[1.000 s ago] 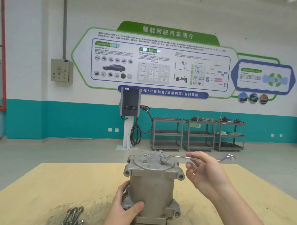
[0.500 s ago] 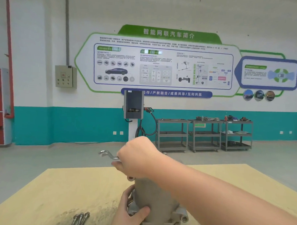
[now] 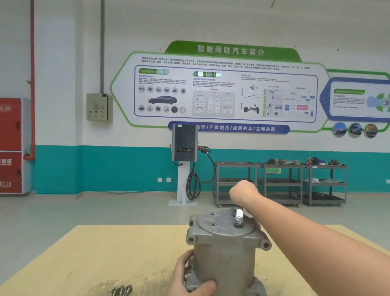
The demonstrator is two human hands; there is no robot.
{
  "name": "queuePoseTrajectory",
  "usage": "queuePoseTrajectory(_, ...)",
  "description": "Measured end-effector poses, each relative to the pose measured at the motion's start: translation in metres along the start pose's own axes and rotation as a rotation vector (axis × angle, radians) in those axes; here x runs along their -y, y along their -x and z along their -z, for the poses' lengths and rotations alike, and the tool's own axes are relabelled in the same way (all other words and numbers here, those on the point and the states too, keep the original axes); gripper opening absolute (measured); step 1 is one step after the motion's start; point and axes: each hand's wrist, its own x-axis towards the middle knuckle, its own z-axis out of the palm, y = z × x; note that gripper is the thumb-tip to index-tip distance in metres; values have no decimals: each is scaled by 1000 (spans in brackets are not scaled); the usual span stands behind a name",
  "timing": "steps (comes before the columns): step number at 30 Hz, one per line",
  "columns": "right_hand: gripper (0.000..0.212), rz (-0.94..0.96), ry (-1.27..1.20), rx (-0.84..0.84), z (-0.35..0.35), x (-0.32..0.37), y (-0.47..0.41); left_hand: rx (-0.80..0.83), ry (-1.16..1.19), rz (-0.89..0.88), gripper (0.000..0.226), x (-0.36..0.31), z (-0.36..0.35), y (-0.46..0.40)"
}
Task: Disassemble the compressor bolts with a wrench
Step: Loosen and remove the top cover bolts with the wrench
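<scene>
A grey cast-metal compressor (image 3: 226,256) stands upright on the yellow tabletop (image 3: 118,252). My left hand (image 3: 189,284) grips its lower body, thumb across the front. My right hand (image 3: 243,192) is a fist beyond the top cover, holding the far part of a silver wrench (image 3: 238,217). The wrench's ring end sits on a bolt at the right of the cover and its handle points away from me. Three empty bolt holes (image 3: 213,224) show in the cover. The fingers of my right hand are hidden behind the fist.
Three long removed bolts (image 3: 121,292) lie on the table at the lower left of the compressor. Beyond the table are bare grey floor, a charging post (image 3: 184,160) and three metal shelf carts (image 3: 279,183) along the wall. A red cabinet (image 3: 5,146) stands far left.
My right hand has swung the wrench around the bolt, from pointing right, through the left, to pointing away from me. My left hand keeps its grip on the compressor.
</scene>
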Motion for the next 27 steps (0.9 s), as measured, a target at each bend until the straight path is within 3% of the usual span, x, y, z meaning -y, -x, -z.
queuePoseTrajectory(2, 26, -161, -304, -79, 4, -15, 8, 8, 37, 6, 92, 0, 0, 1)
queuePoseTrajectory(4, 7, -281, -942, -232, -1, -32, 19, 11, 54, -4, 91, 1, -1, 1)
queuePoseTrajectory(5, 17, -303, -1118, -316, -4, -41, 29, 7, 59, -9, 92, 2, -1, 0)
queuePoseTrajectory(7, 24, -295, -1340, -398, -7, -57, 47, 1, 67, -17, 92, 4, 0, -1)
queuePoseTrajectory(11, 26, -106, -1478, -468, -10, -82, 91, 15, 72, -22, 94, 7, 0, -3)
queuePoseTrajectory(14, 37, 158, -1286, -521, -16, -91, 133, 29, 51, -16, 92, 8, 0, -3)
queuePoseTrajectory(16, 39, 476, -1064, -632, -20, -80, 163, 31, 32, -17, 91, 10, 0, -3)
queuePoseTrajectory(17, 33, 683, -896, -668, -21, -71, 174, 32, 25, -22, 91, 11, 0, -3)
queuePoseTrajectory(19, 25, 984, -448, -577, -22, -44, 176, 20, 24, -25, 92, 11, -1, -6)
queuePoseTrajectory(21, 40, 1013, -64, -254, -23, -7, 167, 26, 12, -18, 92, 7, -2, -8)
queuePoseTrajectory(23, 48, 872, 231, -36, -25, 22, 144, 57, -38, -12, 86, 3, -2, -9)
queuePoseTrajectory(27, 49, 659, 392, 82, -27, 56, 96, 1, -66, 25, 77, -1, -1, -1)
